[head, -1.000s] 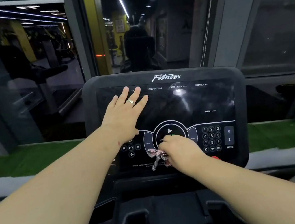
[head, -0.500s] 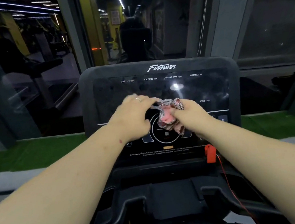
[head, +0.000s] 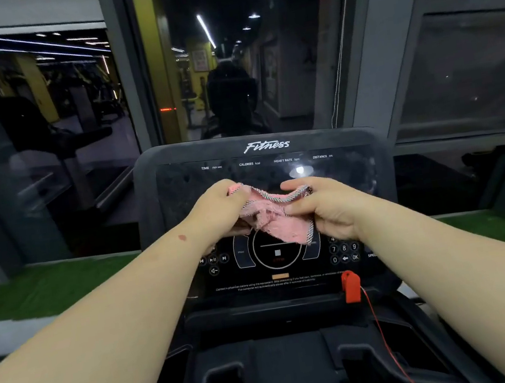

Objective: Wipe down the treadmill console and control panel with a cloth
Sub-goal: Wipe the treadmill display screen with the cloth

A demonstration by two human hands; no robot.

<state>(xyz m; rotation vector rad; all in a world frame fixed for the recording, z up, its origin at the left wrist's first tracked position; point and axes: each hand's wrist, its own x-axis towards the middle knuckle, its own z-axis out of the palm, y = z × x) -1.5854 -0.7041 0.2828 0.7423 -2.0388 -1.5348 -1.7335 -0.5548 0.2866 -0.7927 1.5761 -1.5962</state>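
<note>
Your left hand (head: 219, 210) and right hand (head: 324, 205) are both raised in front of the treadmill console (head: 348, 145), each grasping one end of the pink cloth (head: 276, 220). The left hand's fingers are curled round the cloth's upper left corner. The right hand pinches the striped edging at the upper right with its thumb on top, and the lower fingers gather more fabric beneath. The cloth sags between the two hands, its lower fringe hanging in front of the round dial on the control panel (head: 279, 265). Whether the fabric touches the screen cannot be told from this view.

The console is black, marked "Fitness" along its top, with readout labels for time, calories, heart rate and distance. The upper display area appears smudged, and a ceiling light is reflected just above your right hand. The number keypad (head: 344, 253) shows partly below your right wrist. A red safety key (head: 351, 286) is seated at the panel's lower right edge, with a thin red cord (head: 386, 344) trailing down from it. Dark windows (head: 40, 123) stand behind the console.
</note>
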